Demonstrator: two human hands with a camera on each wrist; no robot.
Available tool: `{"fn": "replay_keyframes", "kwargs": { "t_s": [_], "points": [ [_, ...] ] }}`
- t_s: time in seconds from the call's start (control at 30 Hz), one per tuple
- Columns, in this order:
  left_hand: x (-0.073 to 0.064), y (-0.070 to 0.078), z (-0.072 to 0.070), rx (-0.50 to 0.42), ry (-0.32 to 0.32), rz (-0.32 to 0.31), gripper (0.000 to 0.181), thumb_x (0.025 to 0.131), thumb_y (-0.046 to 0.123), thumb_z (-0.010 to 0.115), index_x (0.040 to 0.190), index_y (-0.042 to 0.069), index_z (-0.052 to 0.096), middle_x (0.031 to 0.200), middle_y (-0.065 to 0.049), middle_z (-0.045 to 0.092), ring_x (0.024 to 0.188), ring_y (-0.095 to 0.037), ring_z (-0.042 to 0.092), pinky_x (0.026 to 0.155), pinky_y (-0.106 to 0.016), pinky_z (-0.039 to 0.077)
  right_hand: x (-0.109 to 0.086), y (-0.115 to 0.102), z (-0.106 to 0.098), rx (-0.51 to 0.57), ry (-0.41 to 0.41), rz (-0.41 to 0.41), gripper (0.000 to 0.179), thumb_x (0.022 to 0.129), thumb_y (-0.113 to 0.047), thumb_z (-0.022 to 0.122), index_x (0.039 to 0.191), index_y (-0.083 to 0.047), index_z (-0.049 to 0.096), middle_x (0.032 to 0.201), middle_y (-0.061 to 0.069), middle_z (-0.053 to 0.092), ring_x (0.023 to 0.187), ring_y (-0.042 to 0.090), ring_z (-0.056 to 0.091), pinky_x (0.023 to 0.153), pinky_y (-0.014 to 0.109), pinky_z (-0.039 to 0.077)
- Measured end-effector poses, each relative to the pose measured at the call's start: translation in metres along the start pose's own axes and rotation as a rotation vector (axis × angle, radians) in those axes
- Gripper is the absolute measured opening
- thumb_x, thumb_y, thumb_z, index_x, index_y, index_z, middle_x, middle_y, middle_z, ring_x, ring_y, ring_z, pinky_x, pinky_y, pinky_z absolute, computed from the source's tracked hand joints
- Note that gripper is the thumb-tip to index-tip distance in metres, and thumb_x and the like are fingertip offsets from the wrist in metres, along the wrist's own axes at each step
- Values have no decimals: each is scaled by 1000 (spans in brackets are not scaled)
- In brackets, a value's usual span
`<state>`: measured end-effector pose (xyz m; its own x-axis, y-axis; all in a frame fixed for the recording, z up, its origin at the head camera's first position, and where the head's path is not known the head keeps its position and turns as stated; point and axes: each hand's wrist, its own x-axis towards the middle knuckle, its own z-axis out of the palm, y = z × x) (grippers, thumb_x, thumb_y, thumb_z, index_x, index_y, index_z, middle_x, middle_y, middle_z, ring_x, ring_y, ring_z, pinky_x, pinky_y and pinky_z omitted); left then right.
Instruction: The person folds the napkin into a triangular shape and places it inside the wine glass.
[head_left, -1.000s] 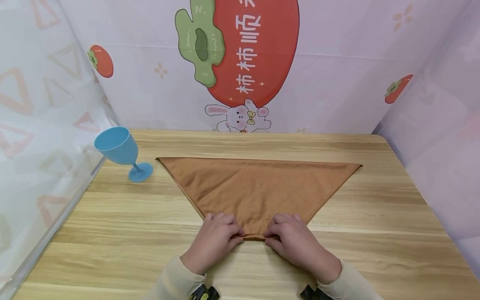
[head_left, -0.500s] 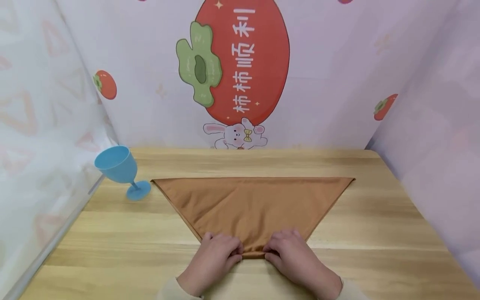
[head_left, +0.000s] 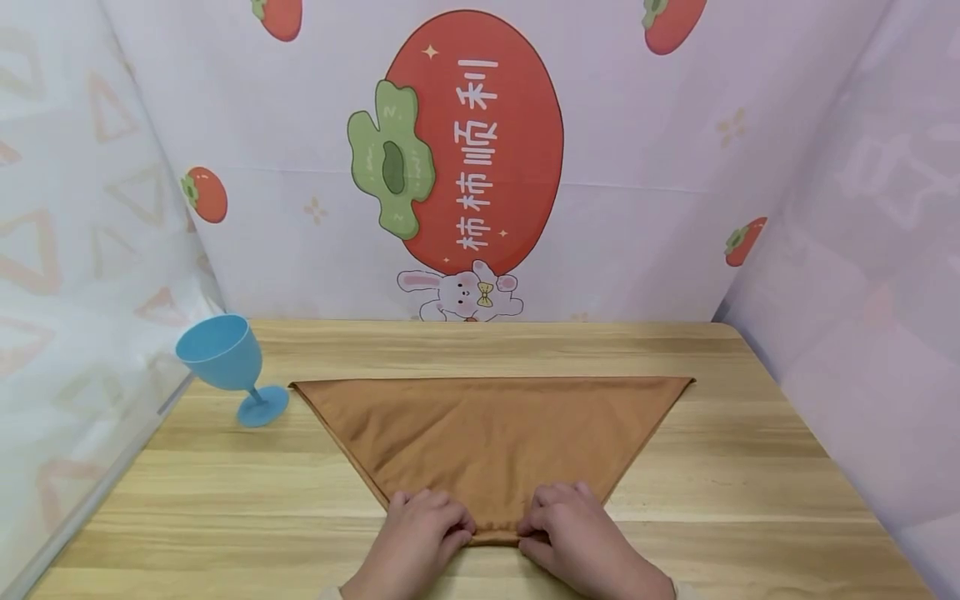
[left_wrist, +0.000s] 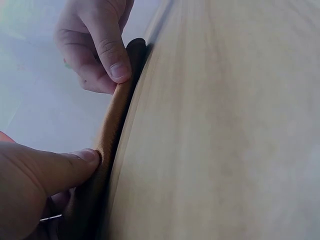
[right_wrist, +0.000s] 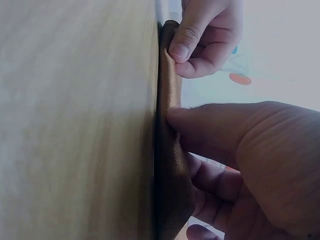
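A brown cloth napkin (head_left: 495,442) lies on the table, its long straight side at the back and its sides narrowing toward me. Its near end is turned over into a narrow roll (left_wrist: 114,117). My left hand (head_left: 416,537) pinches the left part of this roll, thumb on the near side and fingers curled over the top. A short way to the right, my right hand (head_left: 577,537) pinches the same roll likewise. Between the two thumbs a short stretch of the roll shows in both wrist views. The roll's outer ends are partly hidden by the hands in the head view.
A blue plastic goblet (head_left: 225,358) stands at the back left, near the napkin's left corner. The wooden table (head_left: 750,483) meets a printed backdrop (head_left: 630,250) behind and white patterned sheets at both sides.
The head view has tilted up, so the table, napkin and hands sit lower in it. Both hands keep their pinch on the napkin's rolled edge, with little movement against it.
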<state>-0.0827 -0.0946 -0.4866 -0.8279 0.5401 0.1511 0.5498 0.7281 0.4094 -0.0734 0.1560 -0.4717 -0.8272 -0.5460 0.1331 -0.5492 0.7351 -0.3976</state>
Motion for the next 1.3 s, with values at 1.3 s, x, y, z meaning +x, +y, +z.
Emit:
{"fn": "replay_keyframes", "kwargs": {
  "t_s": [1.3],
  "points": [
    [0, 2, -3, 103, 19, 61, 5, 87, 31, 77, 86, 31, 72, 86, 22, 57, 76, 0, 47, 65, -24, 32, 1, 2, 2, -34, -22, -49, 12, 87, -22, 79, 89, -30, 70, 90, -22, 55, 84, 0, 51, 71, 26, 37]
  ]
}}
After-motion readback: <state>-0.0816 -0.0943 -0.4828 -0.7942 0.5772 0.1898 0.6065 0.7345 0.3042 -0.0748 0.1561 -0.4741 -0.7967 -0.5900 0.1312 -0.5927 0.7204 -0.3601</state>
